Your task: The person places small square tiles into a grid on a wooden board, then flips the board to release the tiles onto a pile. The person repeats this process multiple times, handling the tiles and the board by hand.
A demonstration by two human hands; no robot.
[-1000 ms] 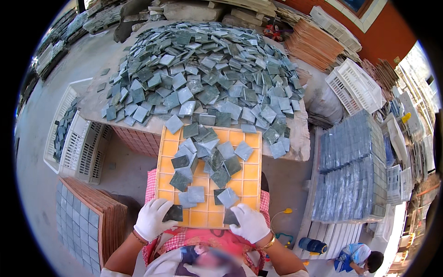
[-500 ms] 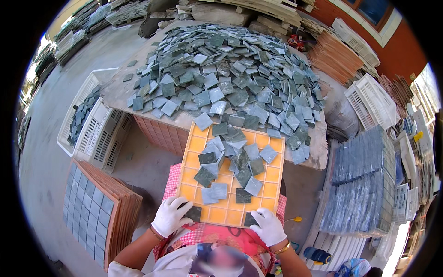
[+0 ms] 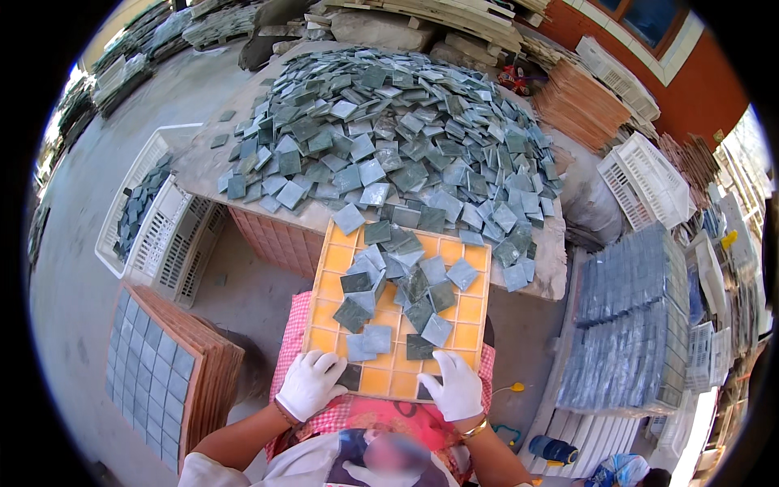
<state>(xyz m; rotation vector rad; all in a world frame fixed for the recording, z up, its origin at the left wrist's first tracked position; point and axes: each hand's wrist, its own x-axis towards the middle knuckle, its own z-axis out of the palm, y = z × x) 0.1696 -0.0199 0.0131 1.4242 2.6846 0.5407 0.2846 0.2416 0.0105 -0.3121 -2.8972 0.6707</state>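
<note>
A shallow square tray (image 3: 399, 381), divided into yellow-orange cells, rests over my lap. Loose grey-green stone tiles (image 3: 354, 315) lie scattered on it, some overlapping. My left hand (image 3: 312, 385), in a white glove, is at the near left corner with its fingers apart, touching a dark tile (image 3: 350, 377) in the corner cell. Over the near right corner is my gloved right hand (image 3: 456, 390), thumb and fingers spread. It partly hides a dark tile there, and its fingertips come close to another dark tile (image 3: 419, 347).
A big heap of tiles (image 3: 389, 130) covers the stone-topped table (image 3: 545, 284) beyond the tray. At left stand white crates (image 3: 174, 231) and a stack of tile-filled trays (image 3: 154, 357). Wrapped tile stacks (image 3: 621, 325) are at right, with a dark blue bottle (image 3: 553, 448) nearby.
My right hand has moved slightly up the tray, its fingers now farther forward. My left hand stays at the corner tile. The whole view has shifted a little.
</note>
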